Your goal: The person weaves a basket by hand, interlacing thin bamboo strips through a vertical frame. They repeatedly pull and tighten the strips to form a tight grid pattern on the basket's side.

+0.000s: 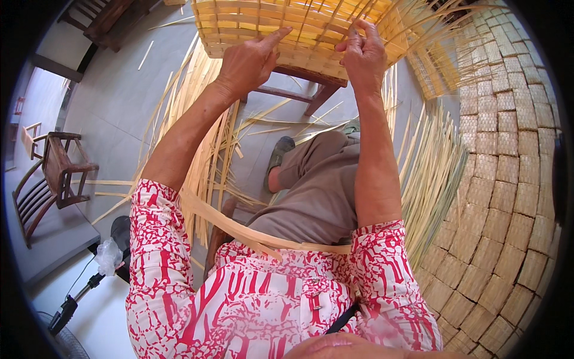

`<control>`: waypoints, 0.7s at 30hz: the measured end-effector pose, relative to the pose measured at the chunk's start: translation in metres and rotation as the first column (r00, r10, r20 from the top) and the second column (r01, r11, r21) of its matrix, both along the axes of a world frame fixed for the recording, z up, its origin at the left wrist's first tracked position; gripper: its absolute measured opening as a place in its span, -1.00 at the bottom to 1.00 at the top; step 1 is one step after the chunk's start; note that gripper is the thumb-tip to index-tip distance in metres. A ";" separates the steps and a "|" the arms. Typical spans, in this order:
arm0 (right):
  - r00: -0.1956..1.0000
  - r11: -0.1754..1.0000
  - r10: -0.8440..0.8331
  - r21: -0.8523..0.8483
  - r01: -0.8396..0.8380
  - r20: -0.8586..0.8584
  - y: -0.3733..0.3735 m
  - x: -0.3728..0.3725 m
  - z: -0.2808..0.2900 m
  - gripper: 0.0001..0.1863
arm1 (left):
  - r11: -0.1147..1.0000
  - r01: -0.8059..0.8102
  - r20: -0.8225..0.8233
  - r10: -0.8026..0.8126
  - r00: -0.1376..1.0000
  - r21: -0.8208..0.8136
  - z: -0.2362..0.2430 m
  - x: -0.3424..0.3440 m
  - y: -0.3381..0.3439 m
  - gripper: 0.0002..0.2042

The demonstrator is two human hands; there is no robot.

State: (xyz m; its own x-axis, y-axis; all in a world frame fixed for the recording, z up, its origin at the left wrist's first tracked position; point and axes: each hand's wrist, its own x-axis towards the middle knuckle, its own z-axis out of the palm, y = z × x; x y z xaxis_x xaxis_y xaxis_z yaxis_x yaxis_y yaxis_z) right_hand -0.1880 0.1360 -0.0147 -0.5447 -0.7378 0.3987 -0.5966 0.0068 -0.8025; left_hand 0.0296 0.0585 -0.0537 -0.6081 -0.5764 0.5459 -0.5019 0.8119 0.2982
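A yellow woven bamboo basket (pixel 272 15) rests on a dark wooden stool (pixel 323 99) in front of me, its upper part cut off by the picture's edge. Against the lower left of its wall is my left hand (pixel 252 63), index finger stretched along the weave and the other fingers curled at the edge. My right hand (pixel 365 57) pinches at the wall farther right, with fingers bent; any single strip between them is too small to make out. Loose strip ends fan out from the basket's right side. Pale bamboo strips (pixel 233 230) lie across my lap.
Long split bamboo strips (pixel 206 143) cover the floor to the left of my legs. A bundle of greenish strips (pixel 433 179) lies on the right, beside stacked woven pieces (pixel 493 203). Wooden chairs (pixel 63 167) and a black pole (pixel 75 305) stand at the left.
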 end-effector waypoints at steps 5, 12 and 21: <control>0.998 1.000 0.017 -0.019 -0.018 -0.067 -0.008 0.000 -0.008 -0.74 | 0.995 -0.064 0.107 0.071 0.992 -0.071 -0.003 -0.002 -0.002 -0.43; 0.999 0.998 0.008 -0.065 -0.011 -0.037 -0.004 0.007 0.014 -0.87 | 0.995 -0.054 0.179 0.069 0.981 -0.088 -0.005 0.000 -0.005 -0.38; 1.000 0.997 0.001 -0.072 -0.002 -0.009 -0.007 0.007 0.011 -0.86 | 0.998 -0.030 0.157 0.039 0.987 -0.059 -0.009 0.007 0.000 -0.39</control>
State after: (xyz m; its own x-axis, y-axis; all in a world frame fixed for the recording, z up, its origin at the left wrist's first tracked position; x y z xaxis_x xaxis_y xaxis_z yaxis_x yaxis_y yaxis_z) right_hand -0.1811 0.1291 -0.0038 -0.5399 -0.7076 0.4558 -0.6037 -0.0518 -0.7955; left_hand 0.0370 0.0590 -0.0629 -0.6691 -0.5698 0.4771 -0.5673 0.8063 0.1672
